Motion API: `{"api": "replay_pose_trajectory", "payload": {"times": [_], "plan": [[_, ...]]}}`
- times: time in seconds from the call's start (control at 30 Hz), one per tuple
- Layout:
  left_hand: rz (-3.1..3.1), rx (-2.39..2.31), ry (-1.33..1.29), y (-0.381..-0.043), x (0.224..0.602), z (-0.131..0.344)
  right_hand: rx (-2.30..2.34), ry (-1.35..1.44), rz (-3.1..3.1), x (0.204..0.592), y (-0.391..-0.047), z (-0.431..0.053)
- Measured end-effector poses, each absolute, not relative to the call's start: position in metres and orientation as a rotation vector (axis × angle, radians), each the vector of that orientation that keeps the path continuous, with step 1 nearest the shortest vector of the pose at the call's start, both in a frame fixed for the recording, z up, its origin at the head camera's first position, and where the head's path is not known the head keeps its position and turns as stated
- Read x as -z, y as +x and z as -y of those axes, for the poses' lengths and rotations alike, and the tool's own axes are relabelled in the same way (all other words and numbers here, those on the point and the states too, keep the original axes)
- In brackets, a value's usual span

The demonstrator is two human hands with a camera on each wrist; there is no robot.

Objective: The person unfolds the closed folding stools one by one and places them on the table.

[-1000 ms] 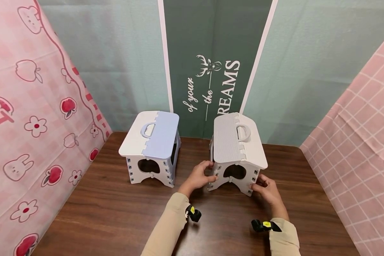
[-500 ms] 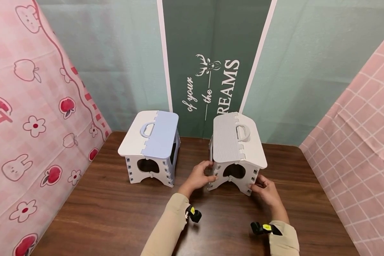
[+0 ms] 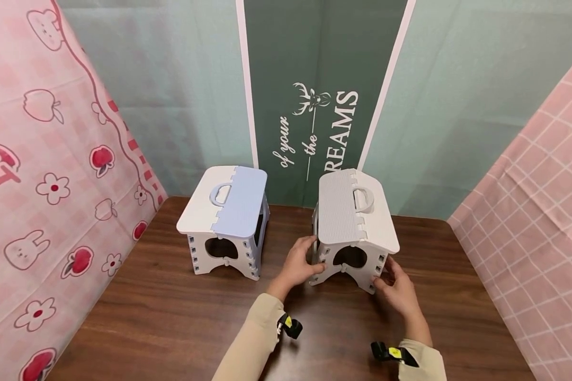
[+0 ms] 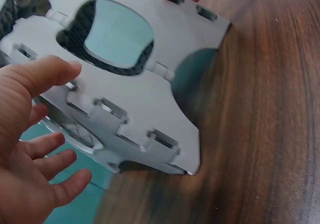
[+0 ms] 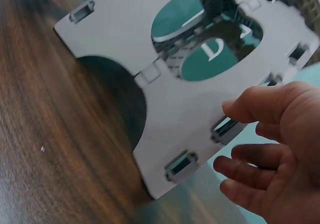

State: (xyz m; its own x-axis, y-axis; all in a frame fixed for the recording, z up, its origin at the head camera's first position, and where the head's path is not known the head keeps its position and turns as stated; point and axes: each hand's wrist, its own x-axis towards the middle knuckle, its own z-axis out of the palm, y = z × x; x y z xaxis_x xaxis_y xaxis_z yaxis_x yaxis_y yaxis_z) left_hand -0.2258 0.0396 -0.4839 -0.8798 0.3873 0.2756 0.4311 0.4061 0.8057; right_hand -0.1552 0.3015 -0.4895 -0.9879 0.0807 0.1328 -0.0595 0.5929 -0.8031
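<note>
A grey-and-white folding step stool [image 3: 338, 206] stands unfolded on the right of the wooden table. My left hand [image 3: 295, 267] is at its left front leg; in the left wrist view the thumb overlaps the leg panel and the spread fingers extend beside it. My right hand [image 3: 400, 291] is at the right front leg, its thumb at the panel edge. Loosely bent fingers of that hand [image 5: 275, 154] hang beside the panel in the right wrist view. To the left stands a second folding step stool [image 3: 240, 201], blue and white, with neither hand near it.
The brown table [image 3: 171, 328] reaches back to a green curtain [image 3: 286, 47] with white lettering. Pink cloth [image 3: 24, 211] borders the left side, and a pink checked cloth [image 3: 543, 227] borders the right. A table gap separates the two stools.
Both wrists have drawn back slightly toward me, the right one more. The thumbs and fingers remain around the grey stool's front legs. Neither stool has visibly moved.
</note>
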Motion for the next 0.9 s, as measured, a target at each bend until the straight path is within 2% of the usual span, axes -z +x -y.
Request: {"api": "replay_pose_trajectory", "payload": {"times": [0.37, 0.9], "plan": [[2.560, 1.491, -0.698, -0.215, 0.452, -0.033, -1.048, -0.052, 2.540, 0.457, -0.143, -0.297], [2.445, 1.264, -0.719, -0.203, 0.413, -0.039, -0.962, 0.094, 2.301, 0.436, -0.147, -0.293]]}}
